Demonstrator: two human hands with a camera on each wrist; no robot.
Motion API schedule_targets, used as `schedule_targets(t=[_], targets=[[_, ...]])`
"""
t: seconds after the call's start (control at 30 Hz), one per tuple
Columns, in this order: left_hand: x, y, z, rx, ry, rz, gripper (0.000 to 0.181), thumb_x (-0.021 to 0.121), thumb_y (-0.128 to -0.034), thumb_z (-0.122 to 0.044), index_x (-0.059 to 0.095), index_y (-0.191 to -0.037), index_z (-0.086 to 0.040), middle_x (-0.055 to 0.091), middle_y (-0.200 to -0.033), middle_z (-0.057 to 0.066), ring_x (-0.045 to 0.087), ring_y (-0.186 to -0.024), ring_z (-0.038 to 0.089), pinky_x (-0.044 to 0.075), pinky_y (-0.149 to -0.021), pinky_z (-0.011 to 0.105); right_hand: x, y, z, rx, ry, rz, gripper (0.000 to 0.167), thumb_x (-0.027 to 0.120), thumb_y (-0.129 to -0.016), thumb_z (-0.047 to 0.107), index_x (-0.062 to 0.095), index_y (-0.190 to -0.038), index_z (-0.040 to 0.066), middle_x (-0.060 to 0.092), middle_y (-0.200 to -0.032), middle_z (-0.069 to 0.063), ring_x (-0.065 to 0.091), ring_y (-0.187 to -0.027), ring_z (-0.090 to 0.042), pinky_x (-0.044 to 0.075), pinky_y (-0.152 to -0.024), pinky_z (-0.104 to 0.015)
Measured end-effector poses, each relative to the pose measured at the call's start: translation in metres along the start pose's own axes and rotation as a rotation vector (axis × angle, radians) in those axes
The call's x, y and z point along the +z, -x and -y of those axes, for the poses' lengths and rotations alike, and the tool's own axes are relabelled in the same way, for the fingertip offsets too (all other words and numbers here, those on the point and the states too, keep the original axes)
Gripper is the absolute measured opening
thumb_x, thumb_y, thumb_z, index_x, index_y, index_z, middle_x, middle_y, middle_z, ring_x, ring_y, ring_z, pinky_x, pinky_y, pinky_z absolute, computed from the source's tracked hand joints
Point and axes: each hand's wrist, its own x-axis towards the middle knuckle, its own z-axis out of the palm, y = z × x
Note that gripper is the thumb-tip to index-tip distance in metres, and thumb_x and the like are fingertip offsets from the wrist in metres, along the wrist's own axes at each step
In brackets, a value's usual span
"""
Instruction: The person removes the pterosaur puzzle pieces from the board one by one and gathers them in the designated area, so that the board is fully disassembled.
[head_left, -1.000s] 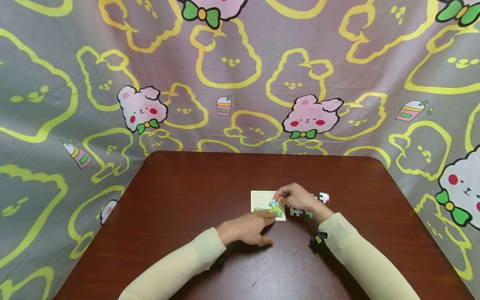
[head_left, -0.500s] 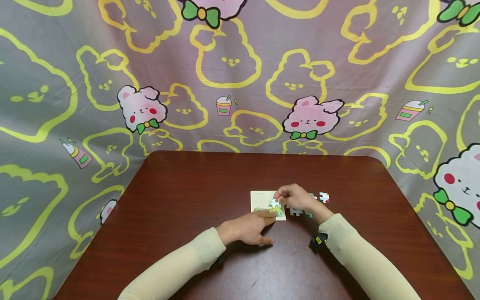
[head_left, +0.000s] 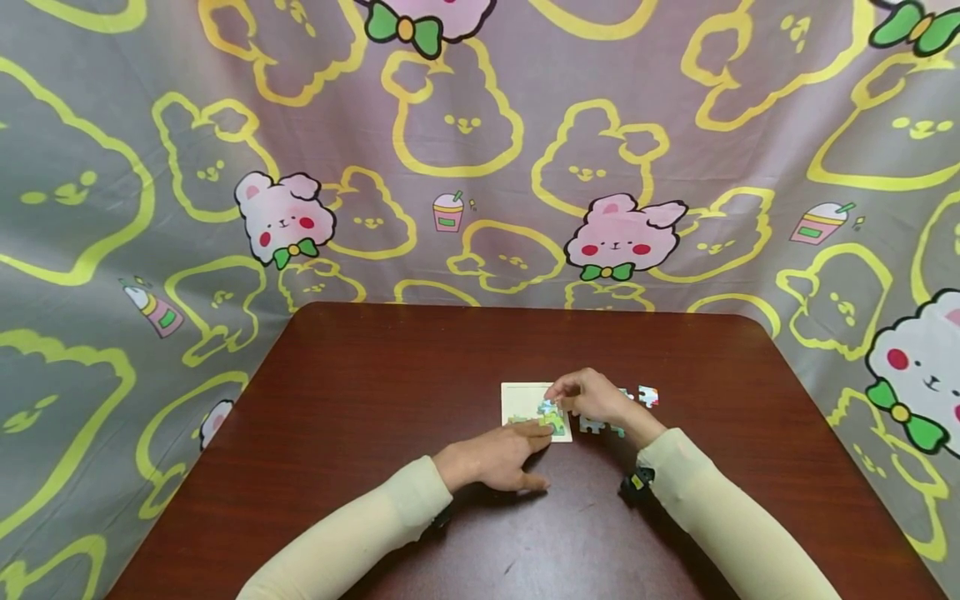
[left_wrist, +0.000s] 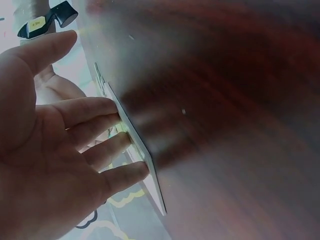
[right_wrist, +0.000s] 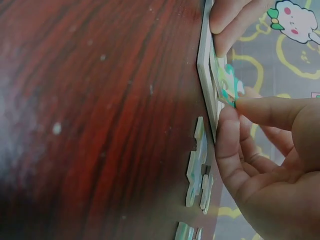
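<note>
A shallow, cream-coloured puzzle board (head_left: 516,392) lies on the table, its lower part holding several green jigsaw pieces. My left hand (head_left: 495,458) rests its straight fingers on the board's near edge and the pieces there, with the thumb spread apart. My right hand (head_left: 592,394) pinches a blue-green jigsaw piece (right_wrist: 231,82) between thumb and index finger over the board's right side. In the right wrist view the piece stands tilted above the board, close to the left fingertips. Its lower edge meets the green pieces; whether it interlocks I cannot tell.
Several loose jigsaw pieces (head_left: 591,424) lie right of the board, partly under the right hand and wrist. Another loose piece (head_left: 648,396) with red on it sits farther right. The brown table (head_left: 390,375) ends at a patterned cloth (head_left: 480,183) behind.
The pinched jigsaw piece has changed its tilt slightly in the right fingers, its glare coming and going. Both hands stay in nearly the same place.
</note>
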Motion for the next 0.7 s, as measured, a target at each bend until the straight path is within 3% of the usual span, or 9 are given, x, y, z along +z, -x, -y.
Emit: schedule_targets(t=[0.2, 0.53, 0.7], targets=[[0.0014, 0.0012, 0.001, 0.017, -0.006, -0.013, 0.071, 0.061, -0.095, -0.049, 0.047, -0.149, -0.005, 0.04, -0.16, 0.005, 0.033, -0.151, 0.022, 0.028, -0.123, 0.034, 0.0019, -0.0009, 0.0021, 0.074, -0.018, -0.009, 0.021, 0.06, -0.091, -0.003, 0.077, -0.099, 0.007, 0.074, -0.086, -0.006, 0.06, -0.064, -0.016, 0.046, -0.052, -0.026], [0.0007, 0.0011, 0.0005, 0.002, -0.003, 0.002, 0.072, 0.061, -0.0946, -0.05, 0.045, -0.15, -0.006, 0.038, -0.161, 0.004, 0.031, -0.151, 0.022, 0.028, -0.124, 0.034, 0.0014, -0.001, 0.0, -0.052, 0.048, -0.008, 0.022, 0.062, -0.09, -0.004, 0.078, -0.098, 0.01, 0.076, -0.093, -0.008, 0.054, -0.07, -0.013, 0.042, -0.055, -0.024], [0.0006, 0.0012, -0.0008, 0.01, -0.014, -0.002, 0.072, 0.061, -0.0945, -0.05, 0.046, -0.149, -0.006, 0.039, -0.16, 0.004, 0.032, -0.151, 0.022, 0.028, -0.124, 0.033, -0.0003, -0.0025, 0.0029, -0.049, 0.121, -0.005, 0.023, 0.063, -0.089, -0.002, 0.08, -0.097, 0.013, 0.078, -0.098, -0.006, 0.057, -0.074, -0.011, 0.045, -0.06, -0.024]])
